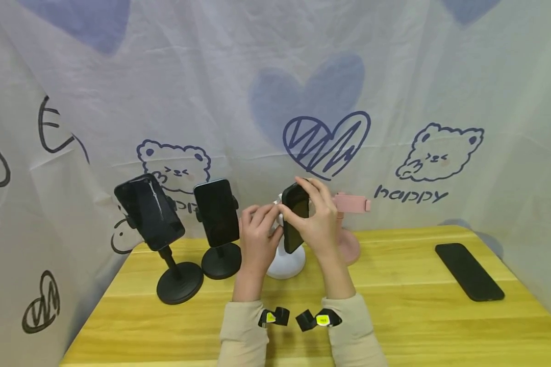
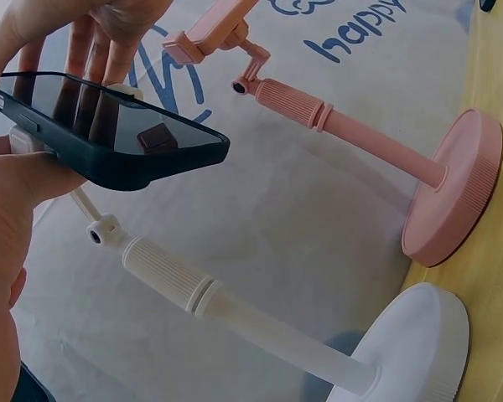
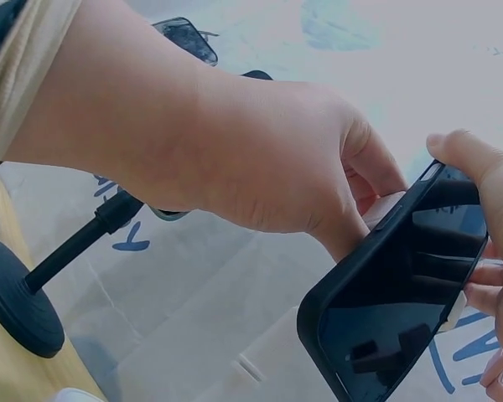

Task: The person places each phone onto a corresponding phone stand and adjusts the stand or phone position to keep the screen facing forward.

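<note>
Near the table's back edge, my right hand [image 1: 319,224] grips a black-cased phone [image 1: 294,221] by its edges, thumb on one side and fingers on the other. The phone is tilted, its screen facing my right palm. Behind it my left hand [image 1: 256,237] pinches the white clamp [image 2: 25,141] of a white phone stand [image 1: 286,264]. A pale clamp jaw shows at the phone's far edge [image 3: 454,311]. The phone's back and most of the clamp are hidden. Below them, the stand's ribbed neck [image 2: 169,272] runs down to a round base.
Left of my hands, two black stands [image 1: 179,283] [image 1: 221,261] each hold a phone [image 1: 150,211] [image 1: 217,213]. A pink stand [image 1: 348,247] with its holder [image 1: 352,204] stands just right. Another black phone [image 1: 469,271] lies flat on the wooden table [image 1: 404,321]. A printed curtain [image 1: 239,112] hangs behind.
</note>
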{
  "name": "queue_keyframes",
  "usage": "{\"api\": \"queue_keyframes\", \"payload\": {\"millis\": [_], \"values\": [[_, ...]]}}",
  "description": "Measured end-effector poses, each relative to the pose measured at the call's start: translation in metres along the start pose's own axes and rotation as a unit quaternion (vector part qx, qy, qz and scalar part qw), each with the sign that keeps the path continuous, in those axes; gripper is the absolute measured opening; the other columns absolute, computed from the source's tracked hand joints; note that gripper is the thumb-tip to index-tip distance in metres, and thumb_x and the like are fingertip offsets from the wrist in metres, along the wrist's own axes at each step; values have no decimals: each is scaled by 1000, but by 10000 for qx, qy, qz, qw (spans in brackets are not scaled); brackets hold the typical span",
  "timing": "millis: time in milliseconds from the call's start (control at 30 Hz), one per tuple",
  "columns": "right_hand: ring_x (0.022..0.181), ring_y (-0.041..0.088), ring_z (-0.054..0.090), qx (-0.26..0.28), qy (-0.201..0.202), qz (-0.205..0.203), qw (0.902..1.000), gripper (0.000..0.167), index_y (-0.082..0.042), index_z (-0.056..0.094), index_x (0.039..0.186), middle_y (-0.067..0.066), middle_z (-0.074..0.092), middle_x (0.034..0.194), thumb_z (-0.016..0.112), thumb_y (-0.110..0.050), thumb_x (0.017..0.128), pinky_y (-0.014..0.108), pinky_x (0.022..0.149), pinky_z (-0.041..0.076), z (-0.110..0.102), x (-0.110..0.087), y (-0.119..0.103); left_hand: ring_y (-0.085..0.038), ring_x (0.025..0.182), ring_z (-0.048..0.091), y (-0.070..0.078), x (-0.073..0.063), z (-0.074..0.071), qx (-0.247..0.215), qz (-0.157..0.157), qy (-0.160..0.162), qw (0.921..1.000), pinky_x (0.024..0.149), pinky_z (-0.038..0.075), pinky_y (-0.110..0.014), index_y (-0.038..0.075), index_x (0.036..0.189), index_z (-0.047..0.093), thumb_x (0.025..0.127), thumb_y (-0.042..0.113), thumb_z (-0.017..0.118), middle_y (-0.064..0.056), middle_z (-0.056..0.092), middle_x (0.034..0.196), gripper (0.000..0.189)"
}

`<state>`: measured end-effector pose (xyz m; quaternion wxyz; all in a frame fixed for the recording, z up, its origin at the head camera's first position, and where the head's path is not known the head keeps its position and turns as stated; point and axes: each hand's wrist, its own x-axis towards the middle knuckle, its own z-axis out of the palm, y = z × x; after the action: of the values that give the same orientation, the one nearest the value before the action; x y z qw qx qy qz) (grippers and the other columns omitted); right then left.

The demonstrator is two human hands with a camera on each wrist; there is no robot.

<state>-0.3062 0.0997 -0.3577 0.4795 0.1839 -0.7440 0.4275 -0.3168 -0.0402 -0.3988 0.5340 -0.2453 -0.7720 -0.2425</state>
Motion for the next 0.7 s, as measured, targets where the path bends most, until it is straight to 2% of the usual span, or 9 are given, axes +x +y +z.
{"api": "queue_keyframes", "payload": {"millis": [367, 700], "values": [[119, 34, 58, -13, -55, -39, 10000, 61, -13, 64, 127, 19, 58, 130, 86, -25, 71, 51, 94, 51, -4, 5, -3, -26, 97, 53, -1, 2, 2, -136, -2, 32, 9999, 83, 45, -43, 8, 108, 74, 74, 5, 78, -6, 71, 103, 34], [117, 33, 57, 19, -59, -21, 10000, 62, -12, 63, 128, 21, 57, 128, 86, -25, 72, 50, 94, 50, 1, 3, -2, -26, 97, 53, -1, 2, 1, -68, 45, -21, 10000, 81, 45, -44, 8, 106, 73, 76, 5, 77, -6, 70, 103, 30]]}}
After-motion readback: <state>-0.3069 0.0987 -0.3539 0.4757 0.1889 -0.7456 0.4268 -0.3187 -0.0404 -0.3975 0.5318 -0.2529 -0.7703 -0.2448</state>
